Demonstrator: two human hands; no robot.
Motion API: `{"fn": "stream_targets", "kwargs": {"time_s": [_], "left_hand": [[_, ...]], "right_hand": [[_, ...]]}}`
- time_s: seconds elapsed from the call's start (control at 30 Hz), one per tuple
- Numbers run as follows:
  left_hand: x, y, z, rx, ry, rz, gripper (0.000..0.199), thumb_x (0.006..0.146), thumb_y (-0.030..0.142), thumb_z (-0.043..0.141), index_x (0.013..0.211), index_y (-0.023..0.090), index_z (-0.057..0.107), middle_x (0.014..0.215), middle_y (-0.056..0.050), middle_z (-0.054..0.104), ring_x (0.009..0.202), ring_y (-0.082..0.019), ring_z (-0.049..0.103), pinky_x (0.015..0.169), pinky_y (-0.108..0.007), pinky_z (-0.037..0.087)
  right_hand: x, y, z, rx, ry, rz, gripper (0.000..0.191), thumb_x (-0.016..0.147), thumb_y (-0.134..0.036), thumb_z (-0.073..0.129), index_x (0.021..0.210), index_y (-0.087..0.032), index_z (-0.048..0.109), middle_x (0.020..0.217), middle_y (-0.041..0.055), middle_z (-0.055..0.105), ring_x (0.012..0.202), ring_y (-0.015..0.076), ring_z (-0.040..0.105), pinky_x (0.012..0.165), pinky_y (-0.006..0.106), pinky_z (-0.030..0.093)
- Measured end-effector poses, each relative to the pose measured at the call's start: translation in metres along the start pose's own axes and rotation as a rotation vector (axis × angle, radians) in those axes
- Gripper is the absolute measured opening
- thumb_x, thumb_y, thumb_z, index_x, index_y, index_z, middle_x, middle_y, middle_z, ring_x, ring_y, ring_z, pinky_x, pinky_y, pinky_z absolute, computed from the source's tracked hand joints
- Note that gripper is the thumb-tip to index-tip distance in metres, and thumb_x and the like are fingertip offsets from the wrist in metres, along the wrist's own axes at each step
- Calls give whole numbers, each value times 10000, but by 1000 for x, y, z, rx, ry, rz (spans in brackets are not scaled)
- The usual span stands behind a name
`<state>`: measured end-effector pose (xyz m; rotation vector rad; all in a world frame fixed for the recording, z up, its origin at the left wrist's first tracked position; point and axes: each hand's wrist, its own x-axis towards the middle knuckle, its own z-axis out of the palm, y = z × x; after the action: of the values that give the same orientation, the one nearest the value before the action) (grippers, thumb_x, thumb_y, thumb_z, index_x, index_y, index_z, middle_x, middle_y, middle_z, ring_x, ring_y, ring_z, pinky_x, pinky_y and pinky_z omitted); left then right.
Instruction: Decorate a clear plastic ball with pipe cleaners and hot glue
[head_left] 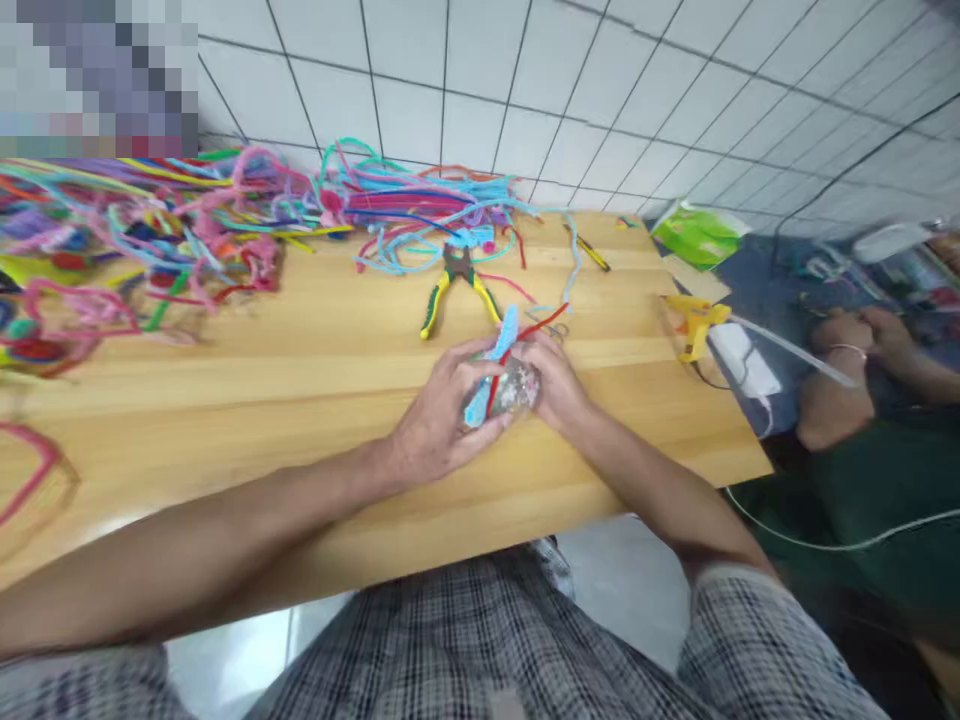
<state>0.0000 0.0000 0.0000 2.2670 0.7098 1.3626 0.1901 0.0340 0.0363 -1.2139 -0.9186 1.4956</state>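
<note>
My left hand (435, 415) is closed round a roundish, speckled, shiny thing (519, 390) whose kind I cannot make out. Along its left side runs a fuzzy light-blue strip (508, 328), and my left fingers press on it. A red pipe cleaner (547, 320) crosses over the blue strip, one end hanging down and the other sticking out to the upper right. My right hand (553, 385) is closed against the right side of the speckled thing, its fingertips by the red pipe cleaner. Just beyond my hands lie pliers (457, 275) with yellow and green handles, spread apart.
Heaped pipe cleaners (427, 200) in many colours line the table's back and left. A yellow-black utility knife (589, 248) lies behind, and a yellow glue gun (694, 322) stands near the right edge beside a white block (744, 358). At right are another person's hands (847, 350).
</note>
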Motion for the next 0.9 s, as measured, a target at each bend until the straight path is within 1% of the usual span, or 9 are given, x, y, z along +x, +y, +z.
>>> {"fn": "stream_targets", "kwargs": {"time_s": [0.13,0.23,0.3,0.37,0.4,0.47,0.53,0.67,0.9], "left_hand": [[-2,-5,-1,-14,27,-35,528,1063,274,763,1524,269,507,1533,-166,638,1492,-344,628,1231,-570,587],[-2,-6,0,-18,42,-57,504,1053,270,767,1495,272,527,1482,-150,659,1482,-340,638,1221,-563,590],[-1,-6,1,-16,49,-61,493,1050,271,773,1482,274,536,1458,-142,673,1479,-338,641,1218,-558,589],[-1,-6,2,-18,63,-60,484,1051,274,776,1474,268,541,1447,-142,679,1470,-333,646,1215,-549,590],[0,-7,3,-21,71,-57,482,1051,275,777,1472,264,542,1447,-144,679,1462,-330,649,1211,-545,592],[0,-8,4,-31,81,-51,479,1053,277,776,1472,261,543,1451,-147,678,1453,-325,653,1207,-541,593],[0,-9,5,-44,85,-45,482,1054,281,774,1478,260,546,1466,-150,672,1462,-325,647,1212,-539,588],[-2,-11,7,-58,97,-31,510,1049,283,776,1503,266,544,1460,-143,672,1488,-327,628,1228,-538,571],[-4,-11,6,-103,66,-61,650,1039,313,798,1596,254,468,1486,-166,653,1425,-330,659,1205,-544,579]], "right_hand": [[9,-7,-15,-214,-82,-20,363,692,-529,842,864,-242,702,788,-31,700,725,167,617,696,304,495],[9,-28,-32,-637,-195,-112,394,824,-615,813,825,-227,746,781,-2,725,743,185,638,710,324,489],[4,-43,-41,-893,-80,-296,342,896,-560,802,815,-232,749,776,9,744,723,188,644,718,340,502],[-1,-53,-47,-1011,27,-563,236,943,-476,801,897,-246,770,871,29,800,766,203,686,754,363,545],[-3,-54,-47,-1034,28,-701,190,967,-446,795,954,-258,780,950,43,827,830,220,722,793,383,577],[-6,-51,-46,-1055,-71,-932,144,1027,-416,759,1064,-281,794,1125,74,852,1022,265,779,914,447,628],[-7,-44,-45,-1081,-203,-1074,150,1073,-386,726,1171,-296,794,1255,95,842,1182,289,784,1030,508,636],[-4,-26,-46,-1092,-336,-1127,224,1089,-329,705,1301,-306,772,1319,108,813,1224,294,788,1063,540,649],[-8,-10,-56,-1018,-322,-1097,316,1103,-308,674,1411,-318,740,1351,111,773,1248,300,773,1050,532,664]]}}
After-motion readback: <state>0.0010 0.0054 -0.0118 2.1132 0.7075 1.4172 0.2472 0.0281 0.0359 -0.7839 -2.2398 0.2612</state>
